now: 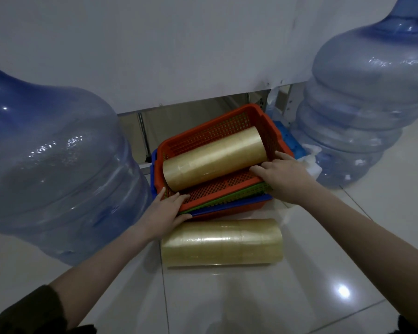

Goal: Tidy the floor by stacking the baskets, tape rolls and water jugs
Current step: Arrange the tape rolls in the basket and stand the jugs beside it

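Several nested baskets stand on the floor against the wall, an orange basket (263, 124) on top, green and blue rims below. A long pack of clear tape rolls (212, 159) lies inside the orange basket. My left hand (165, 212) grips the stack's near left corner. My right hand (284, 177) holds the near right rim, fingers touching the tape pack's end. A second pack of tape rolls (221, 242) lies on the floor just in front of the baskets. One blue water jug (51, 169) stands at left, another water jug (362, 112) at right.
A white panel wall (179, 49) runs behind the baskets, with a low gap and metal legs under it. A blue plastic piece (291, 141) and white wrapping lie between the baskets and the right jug. Glossy tiled floor (251, 297) stretches toward me.
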